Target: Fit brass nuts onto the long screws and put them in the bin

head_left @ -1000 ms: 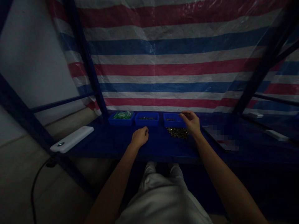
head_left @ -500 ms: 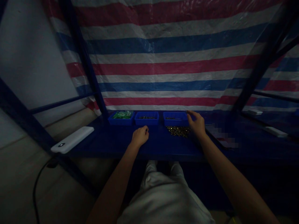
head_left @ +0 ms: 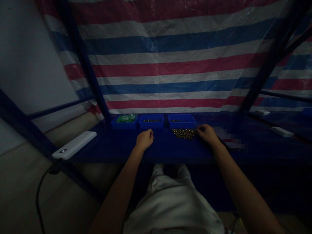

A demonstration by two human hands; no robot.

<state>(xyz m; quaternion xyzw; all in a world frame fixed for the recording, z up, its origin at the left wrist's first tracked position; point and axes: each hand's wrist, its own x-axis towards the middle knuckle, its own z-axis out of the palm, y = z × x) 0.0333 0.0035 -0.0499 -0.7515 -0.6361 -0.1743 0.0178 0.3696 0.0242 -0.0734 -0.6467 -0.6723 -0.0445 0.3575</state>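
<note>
On the blue table, my left hand (head_left: 144,139) rests with its fingers curled in, in front of the middle blue bin; whatever they hold, if anything, is hidden. My right hand (head_left: 207,134) is at the right edge of a pile of small brass-coloured metal parts (head_left: 183,133), thumb and fingers drawn together. What lies between those fingertips is too small to make out. Behind the pile stands a blue bin (head_left: 181,125) with a few small metal pieces inside. The middle blue bin (head_left: 151,125) holds thin metal pieces.
At the left, another blue bin (head_left: 124,126) contains green and clear plastic packets. A long white device (head_left: 75,145) with a cable lies by the left frame post. Right of my hand is a flat dark-edged panel, partly blurred (head_left: 225,136). A striped sheet (head_left: 156,71) hangs behind.
My right hand has come down and toward me from the right bin's corner to the pile's right edge, its fingers closing together. My left hand stays nearly where it was.
</note>
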